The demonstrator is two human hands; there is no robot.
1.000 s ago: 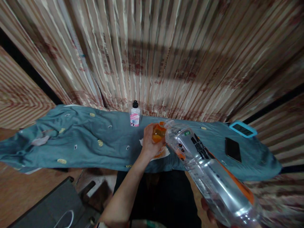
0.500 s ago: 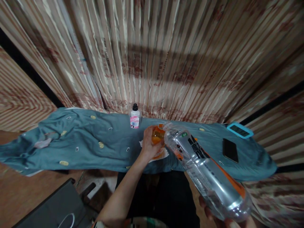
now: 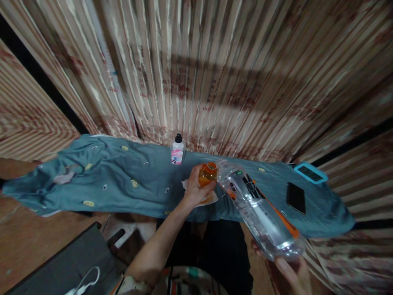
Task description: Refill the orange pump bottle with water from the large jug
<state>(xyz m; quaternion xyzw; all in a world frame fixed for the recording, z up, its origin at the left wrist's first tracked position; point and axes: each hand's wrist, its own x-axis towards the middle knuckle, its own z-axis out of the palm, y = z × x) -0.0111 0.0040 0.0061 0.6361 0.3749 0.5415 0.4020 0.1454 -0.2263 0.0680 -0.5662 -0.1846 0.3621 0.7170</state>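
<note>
My left hand [image 3: 196, 186] is wrapped round a small translucent orange bottle [image 3: 208, 175], whose round opening faces up. My right hand [image 3: 291, 270] grips the base end of a large clear plastic bottle [image 3: 260, 213] with a silver and orange label. This big bottle is tilted, its neck pointing up and left to the rim of the orange bottle; whether the two touch I cannot tell. Beneath my left hand lies a white and orange piece of paper or wrapper [image 3: 211, 199], partly hidden by the hand.
A blue-green patterned cloth [image 3: 116, 180] covers the narrow table. Toward the back stands a small bottle [image 3: 177, 150] with a black cap and pink label. At the right lie a black phone [image 3: 296, 198] and a light-blue framed device [image 3: 310, 173]. A pleated curtain [image 3: 196, 82] hangs behind.
The base end of the clear bottle and my right hand have moved left and up in view. My left hand still holds the orange bottle. The whole view has shifted slightly.
</note>
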